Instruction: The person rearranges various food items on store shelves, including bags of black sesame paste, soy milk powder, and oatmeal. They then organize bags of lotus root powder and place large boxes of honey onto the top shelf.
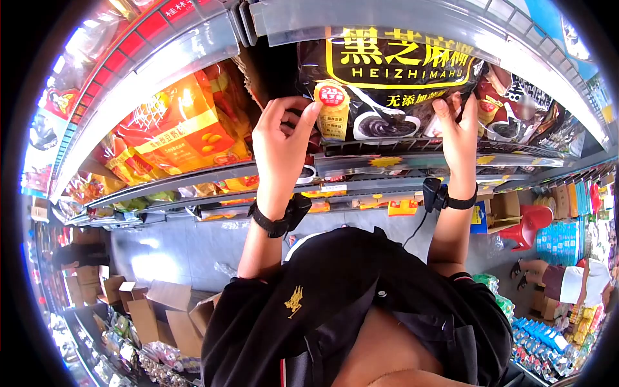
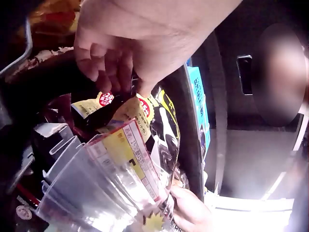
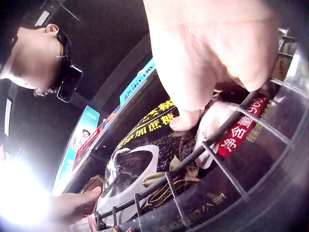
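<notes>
A large black bag with yellow lettering [image 1: 400, 71] stands upright on the shelf, behind a low wire guard. My left hand [image 1: 282, 145] pinches its left edge between thumb and fingers; in the left wrist view that hand [image 2: 145, 43] holds the dark film beside a yellow label [image 2: 137, 108]. At the bag's lower right, my right hand [image 1: 459, 138] grips the edge, thumb on the front. The right wrist view shows this hand [image 3: 212, 53] with its thumb on the black film [image 3: 159, 125], over the wire.
Orange bags [image 1: 180, 122] fill the shelf at left, and dark bags [image 1: 516, 106] lie at right. Price strips [image 1: 348, 164] run along the shelf edge. Behind are open cartons [image 1: 171, 316], a red stool [image 1: 532, 226] and a person [image 1: 574, 280].
</notes>
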A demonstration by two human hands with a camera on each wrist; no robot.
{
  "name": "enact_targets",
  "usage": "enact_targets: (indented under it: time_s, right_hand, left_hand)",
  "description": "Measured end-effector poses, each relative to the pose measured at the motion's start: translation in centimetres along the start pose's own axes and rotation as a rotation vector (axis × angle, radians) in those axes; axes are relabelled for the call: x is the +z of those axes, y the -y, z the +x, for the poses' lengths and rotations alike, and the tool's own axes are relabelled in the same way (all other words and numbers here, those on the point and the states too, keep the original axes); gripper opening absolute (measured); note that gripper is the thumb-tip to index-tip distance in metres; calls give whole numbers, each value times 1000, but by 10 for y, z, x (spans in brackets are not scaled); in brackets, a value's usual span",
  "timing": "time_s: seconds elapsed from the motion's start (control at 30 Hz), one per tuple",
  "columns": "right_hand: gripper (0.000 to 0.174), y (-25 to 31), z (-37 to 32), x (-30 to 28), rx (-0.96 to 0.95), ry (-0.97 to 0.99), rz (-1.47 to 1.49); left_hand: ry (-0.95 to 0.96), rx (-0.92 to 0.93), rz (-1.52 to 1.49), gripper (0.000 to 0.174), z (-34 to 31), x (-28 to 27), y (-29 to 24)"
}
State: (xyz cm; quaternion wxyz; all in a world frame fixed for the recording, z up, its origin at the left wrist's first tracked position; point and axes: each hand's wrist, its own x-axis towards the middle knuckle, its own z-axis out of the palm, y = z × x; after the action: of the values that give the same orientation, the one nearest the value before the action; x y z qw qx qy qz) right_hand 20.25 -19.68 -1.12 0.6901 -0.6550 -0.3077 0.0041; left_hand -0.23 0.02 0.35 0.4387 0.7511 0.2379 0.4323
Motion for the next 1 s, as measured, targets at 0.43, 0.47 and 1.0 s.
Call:
enact_targets:
  time_s: [0.43, 0.47, 1.0]
  right_hand:
    - [49, -5, 1, -2, -43, 9, 8]
    - [49, -4, 1, -1, -47, 7, 0]
    - [48, -2, -1, -2, -7, 11, -1]
  left_hand:
    - [6, -61, -63, 32, 3, 6, 3]
    - [12, -69, -70, 32, 3, 5, 3]
    - [81, -102, -123, 27, 1, 0, 2]
